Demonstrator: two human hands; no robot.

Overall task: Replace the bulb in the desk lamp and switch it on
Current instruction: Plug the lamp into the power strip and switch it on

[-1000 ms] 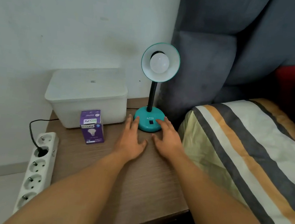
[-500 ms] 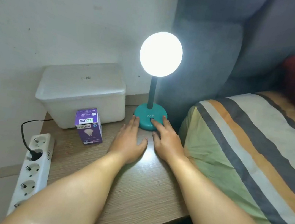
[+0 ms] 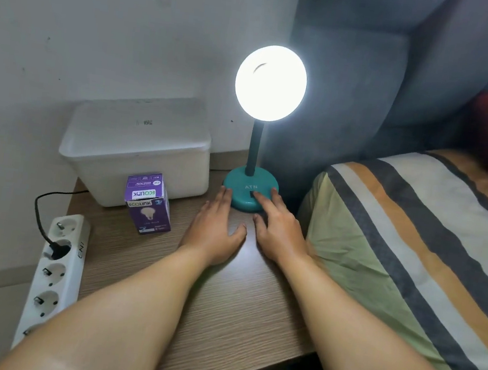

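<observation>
A teal desk lamp stands at the back of the wooden bedside table (image 3: 221, 311); its round base (image 3: 244, 183) bears the letters ATN. The lamp head (image 3: 270, 83) glows bright white, so the bulb inside is lost in glare. My left hand (image 3: 215, 230) lies flat on the table, fingertips touching the base's left side. My right hand (image 3: 277, 229) lies beside it, a finger resting on the dark switch on the base. A purple bulb box (image 3: 148, 204) stands upright to the left.
A white lidded plastic box (image 3: 136, 150) sits at the back left against the wall. A white power strip (image 3: 53, 272) with one black plug in it lies along the table's left edge. A striped bed (image 3: 412, 251) and grey headboard (image 3: 372, 77) border the right.
The lamp was dark a second ago and is lit now. My right finger slid onto the switch on the base; both hands have otherwise stayed in place.
</observation>
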